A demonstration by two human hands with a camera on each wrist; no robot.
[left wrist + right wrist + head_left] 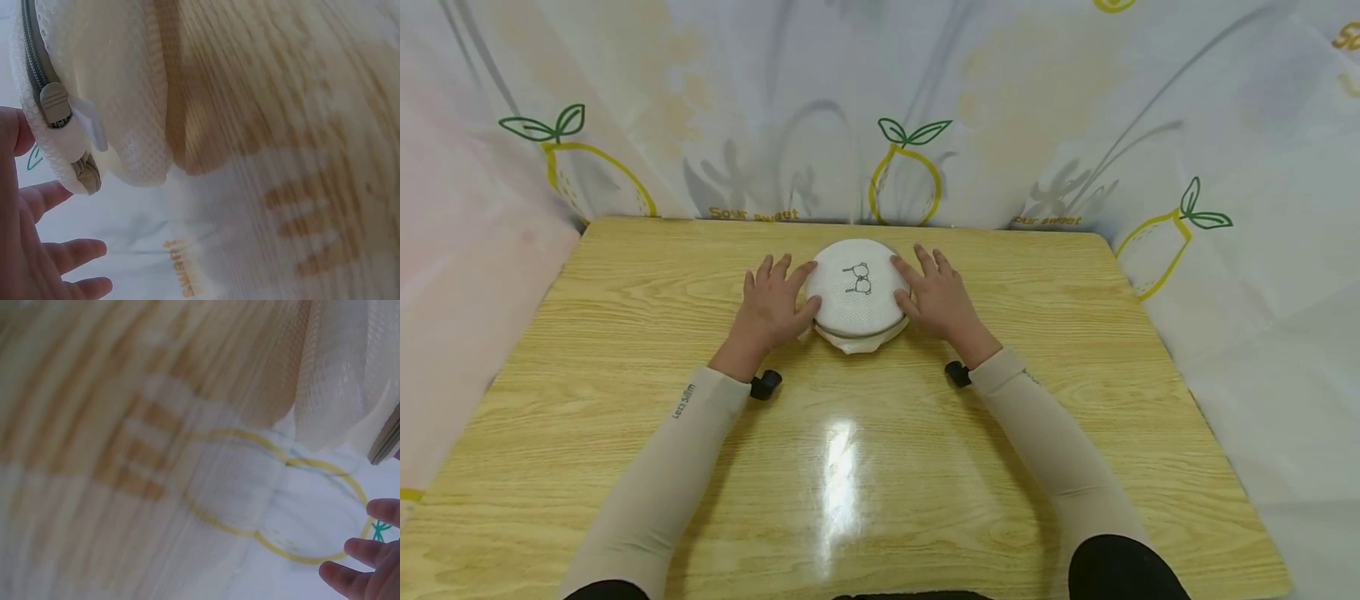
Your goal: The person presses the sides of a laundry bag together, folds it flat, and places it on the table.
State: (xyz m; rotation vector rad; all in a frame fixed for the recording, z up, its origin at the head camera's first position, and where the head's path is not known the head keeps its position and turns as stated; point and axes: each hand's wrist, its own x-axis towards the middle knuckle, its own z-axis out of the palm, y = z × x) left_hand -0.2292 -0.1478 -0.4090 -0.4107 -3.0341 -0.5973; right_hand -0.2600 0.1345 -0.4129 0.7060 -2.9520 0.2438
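Observation:
A round white mesh laundry bag [859, 310] with a small line drawing on its top stands at the far middle of the table. In the left wrist view its zipper pull [56, 105] hangs on the grey zipper along the upper rim, and soft mesh sides sag below. My left hand [771, 305] touches the bag's left edge with the thumb and index finger, the other fingers spread. On the opposite edge, the thumb and index finger of my right hand [942, 298] rest against the rim, its remaining fingers stretched out beyond the bag.
The wood-grain table [865, 467] spreads toward my body, with a glossy light reflection on it. Behind its far edge hangs a white cloth [820, 108] printed with lemons. A small black piece [766, 385] sits at my left wrist, another [958, 373] at the right.

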